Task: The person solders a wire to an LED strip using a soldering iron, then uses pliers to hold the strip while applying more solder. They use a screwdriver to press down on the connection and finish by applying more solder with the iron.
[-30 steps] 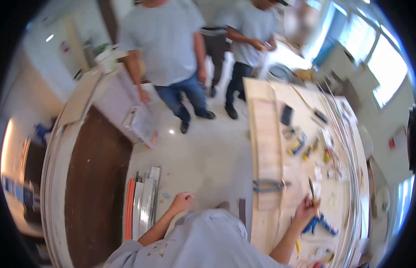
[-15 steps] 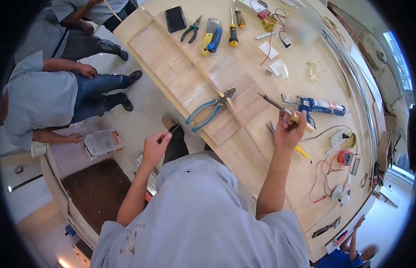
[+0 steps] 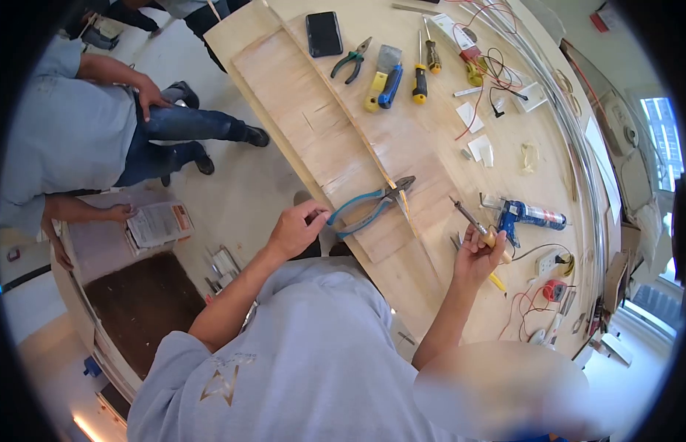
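Right hand: the person's right hand [image 3: 476,254] is closed round the wooden handle of a soldering iron [image 3: 470,216].
Soldering iron: held over the table [image 3: 424,125], its metal tip pointing away from the person and toward the left.
Left hand: the left hand [image 3: 297,232], well apart from the right, has its fingertips drawn together just beside a handle of the blue-handled pliers [image 3: 391,194]; whether they touch it or pinch something small, one cannot tell.
Pliers: lying with handles spread, across a thin board [image 3: 313,118] and a narrow wooden strip [image 3: 344,110].
Beside the iron: a blue caulking gun [image 3: 531,215] lies to its right; a white power strip [image 3: 547,261] is nearer the person.
Far side: a black phone-like slab [image 3: 324,34], green-handled pliers [image 3: 352,60], a blue cutter [image 3: 391,85] and a yellow-and-black screwdriver [image 3: 420,85].
Co-worker: another person's hand [image 3: 122,213] is at a packet [image 3: 159,225] on the left.
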Demonstrator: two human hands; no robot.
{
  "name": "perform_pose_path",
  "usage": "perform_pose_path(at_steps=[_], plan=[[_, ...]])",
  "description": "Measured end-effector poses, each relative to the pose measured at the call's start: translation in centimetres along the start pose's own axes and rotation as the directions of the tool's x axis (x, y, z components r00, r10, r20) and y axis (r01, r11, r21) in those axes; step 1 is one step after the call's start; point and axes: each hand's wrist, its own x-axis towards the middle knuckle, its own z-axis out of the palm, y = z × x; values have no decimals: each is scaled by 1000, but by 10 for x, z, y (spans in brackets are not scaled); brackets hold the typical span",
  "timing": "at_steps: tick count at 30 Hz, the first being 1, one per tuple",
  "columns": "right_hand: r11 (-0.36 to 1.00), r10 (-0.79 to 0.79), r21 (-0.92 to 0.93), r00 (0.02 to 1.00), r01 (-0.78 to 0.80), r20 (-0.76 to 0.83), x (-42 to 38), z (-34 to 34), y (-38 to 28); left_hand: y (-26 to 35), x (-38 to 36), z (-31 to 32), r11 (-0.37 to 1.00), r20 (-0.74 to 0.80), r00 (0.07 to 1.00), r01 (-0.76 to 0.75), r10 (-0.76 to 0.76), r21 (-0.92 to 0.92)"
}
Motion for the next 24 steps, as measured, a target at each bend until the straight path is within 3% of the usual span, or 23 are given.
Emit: perform_pose_path(at_steps=[6, 13, 18, 21, 22, 23, 24], plan=[[995, 57, -81, 997, -53, 48, 37, 4, 14, -10, -3, -14, 994, -66, 998, 1, -8, -108], [991, 65, -117, 997, -59, 47, 48, 14, 37, 0, 21, 2, 994, -11, 1000, 8, -9, -105], [985, 80, -154, 997, -80, -4, 53, 1, 42, 13, 50, 32, 995, 67, 997, -30, 37, -93], [986, 118, -111, 992, -123, -54, 61, -22, 41, 17, 51, 46, 995, -26, 996, -84, 83, -61], [988, 105, -108, 990, -114, -90, 61, -27, 40, 12, 48, 48, 998, 26, 1000, 8, -7, -63], [988, 137, -69, 990, -138, -18, 65, -35, 40, -1, 42, 53, 993, -10, 1000, 0, -1, -122], [990, 72, -110, 988, -87, -136, 61, -17, 46, -7, 35, 51, 994, 12, 1000, 18, -17, -104]])
